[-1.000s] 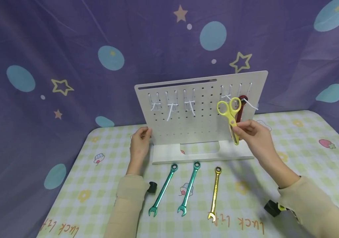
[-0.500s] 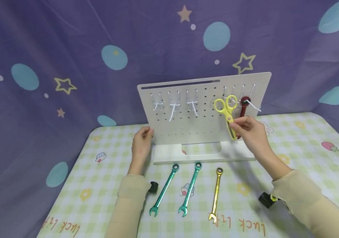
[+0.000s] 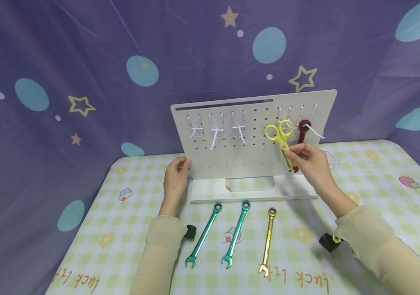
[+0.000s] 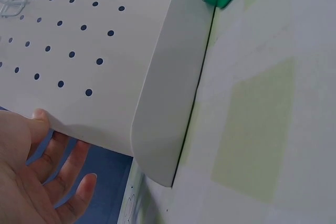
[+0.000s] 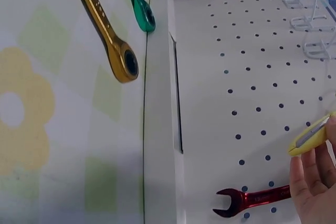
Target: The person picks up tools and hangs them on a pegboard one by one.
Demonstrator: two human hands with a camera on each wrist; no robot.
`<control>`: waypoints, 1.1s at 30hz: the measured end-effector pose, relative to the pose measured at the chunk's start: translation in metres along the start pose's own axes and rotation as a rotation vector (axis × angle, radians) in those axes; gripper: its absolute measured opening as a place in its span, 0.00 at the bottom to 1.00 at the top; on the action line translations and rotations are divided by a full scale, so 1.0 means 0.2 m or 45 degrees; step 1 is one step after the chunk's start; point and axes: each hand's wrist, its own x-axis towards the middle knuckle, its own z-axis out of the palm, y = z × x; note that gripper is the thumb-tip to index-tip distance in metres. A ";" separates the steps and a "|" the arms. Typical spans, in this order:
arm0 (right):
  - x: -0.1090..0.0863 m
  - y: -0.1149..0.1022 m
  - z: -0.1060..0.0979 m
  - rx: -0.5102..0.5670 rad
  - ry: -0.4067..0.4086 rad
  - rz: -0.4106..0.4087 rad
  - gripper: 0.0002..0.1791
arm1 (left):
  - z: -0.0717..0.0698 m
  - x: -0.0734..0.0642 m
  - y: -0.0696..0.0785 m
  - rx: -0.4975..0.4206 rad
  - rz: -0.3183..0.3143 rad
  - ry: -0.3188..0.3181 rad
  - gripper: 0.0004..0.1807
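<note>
My right hand (image 3: 308, 164) pinches yellow scissors (image 3: 281, 137) by the blade end, handles up, in front of the white pegboard (image 3: 228, 157). The right handle loop overlaps a white hook (image 3: 279, 110) there. Just to the right, a red wrench (image 3: 301, 133) hangs by its ring on another hook; its jaw end shows below my fingers in the right wrist view. My left hand (image 3: 175, 180) grips the board's left edge, the thumb (image 4: 40, 115) on the front face and the other fingers behind it.
Two green wrenches (image 3: 204, 235) and a gold wrench (image 3: 267, 241) lie on the checked tablecloth (image 3: 129, 229) before the pegboard's base (image 3: 206, 190). Several bare hooks (image 3: 215, 131) project from the board's left half. A purple patterned curtain (image 3: 202, 53) hangs behind.
The scissors and my right hand have moved a little left relative to the board, bringing the handle loop over the hook, then the scissors dropped slightly. My left hand keeps its place on the edge.
</note>
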 end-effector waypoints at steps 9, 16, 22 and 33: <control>0.02 0.04 -0.02 -0.093 0.020 -0.064 0.16 | 0.00 -0.01 0.00 0.001 0.001 -0.009 0.19; 0.02 0.06 -0.07 -0.026 0.000 -0.011 0.21 | -0.01 -0.01 -0.01 0.004 -0.011 -0.016 0.20; 0.02 0.11 -0.13 0.003 0.040 -0.025 0.20 | 0.00 -0.01 0.00 -0.001 -0.005 -0.023 0.20; 0.02 0.23 -0.21 0.170 0.292 0.073 0.10 | 0.00 0.00 0.00 0.013 0.003 -0.009 0.19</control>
